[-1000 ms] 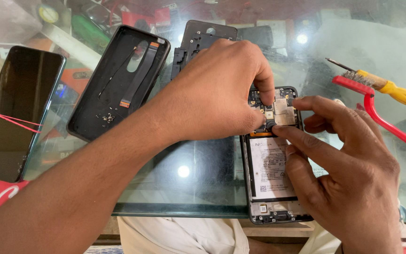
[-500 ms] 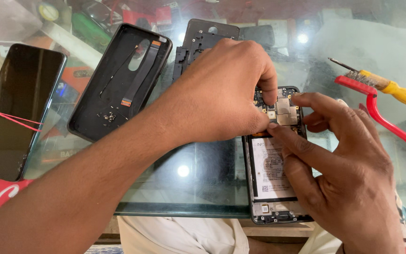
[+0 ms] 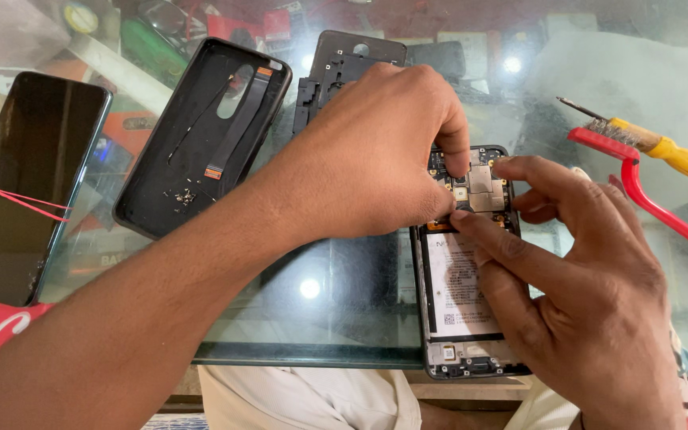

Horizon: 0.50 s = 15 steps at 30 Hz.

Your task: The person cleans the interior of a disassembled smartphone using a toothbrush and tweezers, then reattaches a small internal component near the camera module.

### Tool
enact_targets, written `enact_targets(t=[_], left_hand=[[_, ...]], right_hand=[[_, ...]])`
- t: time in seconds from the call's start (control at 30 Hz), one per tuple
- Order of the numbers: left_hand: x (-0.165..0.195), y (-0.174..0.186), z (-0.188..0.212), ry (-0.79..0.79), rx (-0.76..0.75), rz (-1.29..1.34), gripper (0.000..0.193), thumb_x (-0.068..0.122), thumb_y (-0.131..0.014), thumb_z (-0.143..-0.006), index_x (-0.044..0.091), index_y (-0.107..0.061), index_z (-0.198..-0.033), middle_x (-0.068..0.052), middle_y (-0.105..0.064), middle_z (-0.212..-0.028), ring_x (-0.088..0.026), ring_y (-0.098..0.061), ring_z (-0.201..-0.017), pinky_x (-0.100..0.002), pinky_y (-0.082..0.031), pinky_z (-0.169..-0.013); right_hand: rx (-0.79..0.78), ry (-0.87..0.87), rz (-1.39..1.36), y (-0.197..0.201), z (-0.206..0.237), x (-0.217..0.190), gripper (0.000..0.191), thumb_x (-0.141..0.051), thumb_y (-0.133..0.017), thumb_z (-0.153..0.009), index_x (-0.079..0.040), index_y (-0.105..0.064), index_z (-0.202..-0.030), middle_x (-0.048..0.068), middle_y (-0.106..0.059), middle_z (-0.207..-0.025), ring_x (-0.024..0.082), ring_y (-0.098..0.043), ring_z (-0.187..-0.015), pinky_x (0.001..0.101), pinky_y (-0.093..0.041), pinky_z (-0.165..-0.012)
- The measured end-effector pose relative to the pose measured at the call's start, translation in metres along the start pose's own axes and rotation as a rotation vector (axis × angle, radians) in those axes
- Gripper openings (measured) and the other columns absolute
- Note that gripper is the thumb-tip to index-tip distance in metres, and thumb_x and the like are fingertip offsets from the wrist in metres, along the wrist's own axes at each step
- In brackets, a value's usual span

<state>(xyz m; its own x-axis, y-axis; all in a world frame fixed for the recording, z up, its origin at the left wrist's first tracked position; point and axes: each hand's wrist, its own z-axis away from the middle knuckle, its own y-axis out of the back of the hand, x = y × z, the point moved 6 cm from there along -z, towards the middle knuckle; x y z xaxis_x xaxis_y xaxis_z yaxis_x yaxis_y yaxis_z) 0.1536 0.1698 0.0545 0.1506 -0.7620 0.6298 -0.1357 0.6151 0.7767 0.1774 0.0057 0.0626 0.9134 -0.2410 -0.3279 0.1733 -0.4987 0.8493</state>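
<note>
opened phone [image 3: 462, 279] on glass counter [image 3: 320, 318], circuit board [image 3: 479, 189] under both hands' fingertips

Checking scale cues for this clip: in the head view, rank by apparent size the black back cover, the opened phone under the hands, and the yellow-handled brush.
1. Black back cover, fully visible.
2. Opened phone, probably similar in size; hands hide part, so unsure.
3. Yellow-handled brush, clearly smallest, though cut by the frame edge.

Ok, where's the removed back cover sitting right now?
In the head view the black back cover lies inside-up on the glass counter, left of the left hand, between the dark phone and the opened phone.
</note>
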Motion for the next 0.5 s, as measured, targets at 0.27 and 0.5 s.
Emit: enact_targets(t=[0.27,0.5], left_hand=[[-0.002,-0.003,0.000,0.049,-0.036,0.023,0.022,0.014,-0.084,-0.062,0.011,-0.077,-0.082,-0.008,-0.077,-0.086,-0.020,-0.077,-0.083,-0.037,-0.059,-0.080],[-0.008,-0.006,-0.003,-0.042,0.010,0.051,0.023,0.013,-0.084,-0.061,0.009,-0.076,-0.082,-0.009,-0.078,-0.089,-0.024,-0.076,-0.088,-0.038,-0.058,-0.083]], right_hand=[[0.074,-0.137,-0.127,0.007,0.001,0.003,0.028,0.000,-0.068,-0.081,-0.007,-0.077,-0.107,0.016,-0.067,-0.123,0.023,-0.068,-0.095,0.0339,-0.056,-0.083],[0.513,-0.392,-0.280,0.008,0.067,0.042,0.028,-0.004,-0.065,-0.089,-0.001,-0.069,-0.116,0.020,-0.065,-0.120,0.023,-0.067,-0.093,0.0338,-0.057,-0.079]])
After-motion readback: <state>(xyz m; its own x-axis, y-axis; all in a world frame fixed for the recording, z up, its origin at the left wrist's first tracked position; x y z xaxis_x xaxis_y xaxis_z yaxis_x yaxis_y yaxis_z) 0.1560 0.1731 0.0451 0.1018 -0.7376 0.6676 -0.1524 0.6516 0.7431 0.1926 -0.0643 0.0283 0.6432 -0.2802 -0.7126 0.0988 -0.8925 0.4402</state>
